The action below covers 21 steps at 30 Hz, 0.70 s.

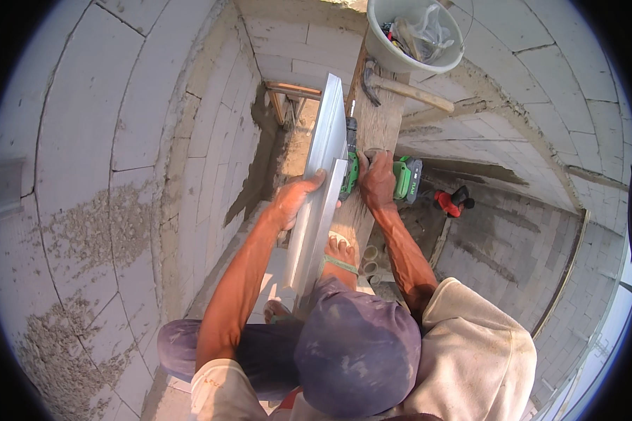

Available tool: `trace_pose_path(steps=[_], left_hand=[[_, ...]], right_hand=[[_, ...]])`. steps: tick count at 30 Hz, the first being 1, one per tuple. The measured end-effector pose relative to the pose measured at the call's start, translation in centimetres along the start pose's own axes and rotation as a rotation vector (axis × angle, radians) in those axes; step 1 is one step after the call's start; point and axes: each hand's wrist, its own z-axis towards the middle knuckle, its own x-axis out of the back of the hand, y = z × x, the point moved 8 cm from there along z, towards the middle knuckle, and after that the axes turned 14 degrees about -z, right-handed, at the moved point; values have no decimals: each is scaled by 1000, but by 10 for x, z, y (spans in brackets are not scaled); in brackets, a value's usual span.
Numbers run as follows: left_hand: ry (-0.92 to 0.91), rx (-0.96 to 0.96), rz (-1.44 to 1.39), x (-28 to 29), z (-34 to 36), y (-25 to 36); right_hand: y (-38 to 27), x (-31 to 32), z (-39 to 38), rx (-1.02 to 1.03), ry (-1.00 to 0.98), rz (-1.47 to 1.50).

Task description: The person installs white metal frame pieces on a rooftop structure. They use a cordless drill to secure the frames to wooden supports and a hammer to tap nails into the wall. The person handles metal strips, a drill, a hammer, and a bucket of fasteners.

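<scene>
My left hand is closed around a long silvery metal profile, its thumb lying across the face. The profile slants away from me, and a shorter strip of the same metal overlaps its near part; whether they are joined I cannot tell. In my right hand is a green and black cordless drill, gripped by the handle, with its battery out to the right. The drill's chuck and bit point away from me, close beside the profile's right edge. Part of the drill body is hidden behind the metal.
Under the drill runs a narrow wooden plank, high above the floor. A claw hammer lies across it, near a white bucket holding tools and a plastic bag. My sandalled foot rests on it. Block walls rise around. Below right is a person in red.
</scene>
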Motion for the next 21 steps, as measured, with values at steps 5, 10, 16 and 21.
trace_pose_path(steps=[5,10,16,21], left_hand=[[-55,24,-25,0,11,-22],[-2,-35,10,13,20,-34],[44,-67,62,7,18,-34],[80,-82,55,17,22,-37]], right_hand=[[-2,4,7,-6,5,73],[-1,12,8,-93,57,167],[9,12,15,-281,-35,325],[16,10,37,-352,-232,403]])
